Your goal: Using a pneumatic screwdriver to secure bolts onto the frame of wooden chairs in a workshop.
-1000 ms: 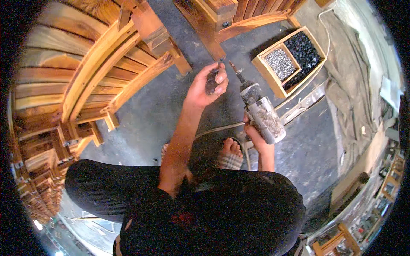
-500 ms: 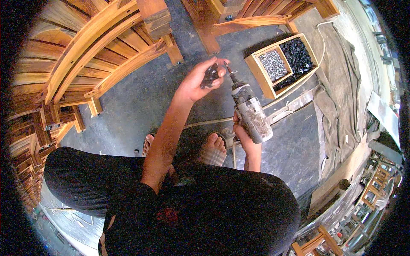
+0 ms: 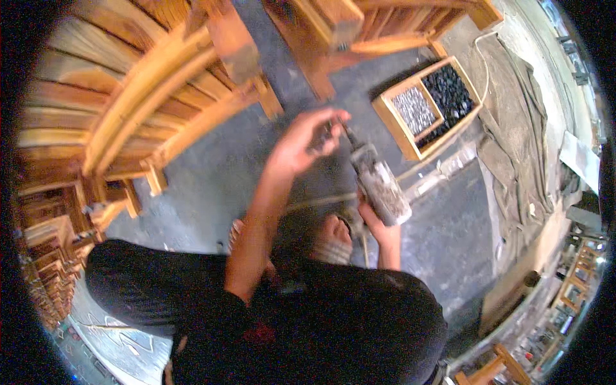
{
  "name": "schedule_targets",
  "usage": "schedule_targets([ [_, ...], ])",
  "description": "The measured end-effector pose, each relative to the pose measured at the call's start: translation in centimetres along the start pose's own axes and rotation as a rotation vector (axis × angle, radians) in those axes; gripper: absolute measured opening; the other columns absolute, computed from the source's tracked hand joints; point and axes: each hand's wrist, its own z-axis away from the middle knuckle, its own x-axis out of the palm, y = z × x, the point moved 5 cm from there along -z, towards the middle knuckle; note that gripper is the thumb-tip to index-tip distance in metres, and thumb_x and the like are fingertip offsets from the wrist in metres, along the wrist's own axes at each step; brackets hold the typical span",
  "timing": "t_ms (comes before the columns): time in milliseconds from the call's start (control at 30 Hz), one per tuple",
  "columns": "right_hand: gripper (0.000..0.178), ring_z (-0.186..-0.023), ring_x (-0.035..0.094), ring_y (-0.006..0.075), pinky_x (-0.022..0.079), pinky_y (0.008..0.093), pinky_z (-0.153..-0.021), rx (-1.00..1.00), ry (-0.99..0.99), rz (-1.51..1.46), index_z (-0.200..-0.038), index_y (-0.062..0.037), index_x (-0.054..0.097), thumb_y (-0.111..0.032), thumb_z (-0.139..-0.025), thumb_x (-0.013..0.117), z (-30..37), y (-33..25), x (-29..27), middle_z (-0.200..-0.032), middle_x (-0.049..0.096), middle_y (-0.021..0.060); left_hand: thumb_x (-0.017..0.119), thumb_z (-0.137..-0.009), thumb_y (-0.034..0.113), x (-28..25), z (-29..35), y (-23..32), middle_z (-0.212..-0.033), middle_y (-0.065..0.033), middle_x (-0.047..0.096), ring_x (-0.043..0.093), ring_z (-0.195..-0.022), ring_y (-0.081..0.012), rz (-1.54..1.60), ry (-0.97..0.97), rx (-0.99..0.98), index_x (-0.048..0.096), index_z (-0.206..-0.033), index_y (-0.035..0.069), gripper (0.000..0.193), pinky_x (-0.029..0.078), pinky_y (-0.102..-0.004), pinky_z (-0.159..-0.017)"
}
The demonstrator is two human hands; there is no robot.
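Observation:
My left hand (image 3: 301, 144) is closed around a clutch of small black pieces (image 3: 322, 136), which look like the ones in the wooden box. Its thumb and fingertips meet the tip of the bit on a cordless driver (image 3: 380, 186); whether a screw sits there is too blurred to tell. My right hand (image 3: 377, 221) grips the driver's handle, mostly hidden under the worn grey-white body. The driver points up and slightly left, toward my left hand.
A two-part wooden box (image 3: 410, 149) on the dark floor holds silver screws (image 3: 412, 110) and small black pieces (image 3: 454, 90). Slatted wooden furniture (image 3: 115, 109) stands at left and top. A crumpled brown cloth (image 3: 513, 128) and a pale cord (image 3: 481, 61) lie at right.
The whole view has shifted, so everything appears lower and a little to the right, with more blur. Both hands keep their holds, and the bit tip stays at my left fingertips.

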Motion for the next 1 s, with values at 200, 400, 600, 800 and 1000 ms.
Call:
schedule_targets([
  [200, 0.039, -0.103, 0.057, 0.0255, 0.034, 0.04, -0.093, -0.015, -0.019, -0.085, -0.104, -0.0104, 0.066, -0.016, -0.065, 0.067, 0.2, -0.2, 0.9, -0.105, 0.067, 0.0059, 0.051, -0.093, 0.026, -1.7, 0.8, -1.5, -0.069, -0.0018, 0.055, 0.05, -0.054, -0.014, -0.049, -0.011, 0.087, 0.057, -0.106, 0.005, 0.025, 0.038, -0.0265, -0.046],
  [400, 0.037, -0.098, 0.059, 0.0269, 0.037, 0.0375, -0.092, 0.037, -0.035, -0.291, -0.099, -0.0104, 0.067, -0.012, -0.062, 0.066, -0.5, -1.5, 0.4, -0.1, 0.068, 0.0055, 0.05, -0.096, 0.029, 0.7, 1.3, 0.7, -0.065, -0.0051, 0.052, 0.048, -0.052, -0.0157, -0.075, -0.003, 0.08, 0.052, -0.098, 0.006, 0.023, 0.036, -0.0268, -0.045],
  [600, 0.036, -0.089, 0.061, 0.0198, 0.047, 0.0315, -0.08, -0.177, -0.028, -0.203, -0.1, -0.0028, 0.064, -0.001, -0.063, 0.063, -1.6, -2.9, -0.1, -0.095, 0.066, 0.0064, 0.051, -0.095, 0.03, 2.2, 2.1, 2.8, -0.059, -0.0022, 0.047, 0.042, -0.047, -0.0136, -0.093, -0.009, 0.127, 0.054, -0.093, 0.008, 0.022, 0.031, -0.0263, -0.043],
  [800, 0.03, -0.084, 0.063, 0.0277, 0.044, 0.0375, -0.081, -0.166, -0.01, -0.332, -0.09, -0.0084, 0.068, -0.009, -0.06, 0.066, -2.3, -4.3, -0.4, -0.086, 0.069, 0.0063, 0.051, -0.095, 0.029, 3.5, 3.0, 4.4, -0.058, -0.001, 0.048, 0.041, -0.045, -0.0117, -0.274, 0.008, 0.118, 0.055, -0.092, 0.006, 0.024, 0.031, -0.0247, -0.041],
  [1000, 0.028, -0.075, 0.064, 0.0282, 0.048, 0.0371, -0.072, -0.262, 0.132, -0.241, -0.085, -0.0082, 0.067, -0.009, -0.058, 0.064, -3.8, -5.5, 0.0, -0.082, 0.068, 0.0074, 0.05, -0.096, 0.029, 6.1, 3.4, 5.4, -0.06, -0.0008, 0.048, 0.043, -0.048, -0.0114, -0.245, 0.058, 0.271, 0.056, -0.104, 0.003, 0.028, 0.034, -0.024, -0.044],
])
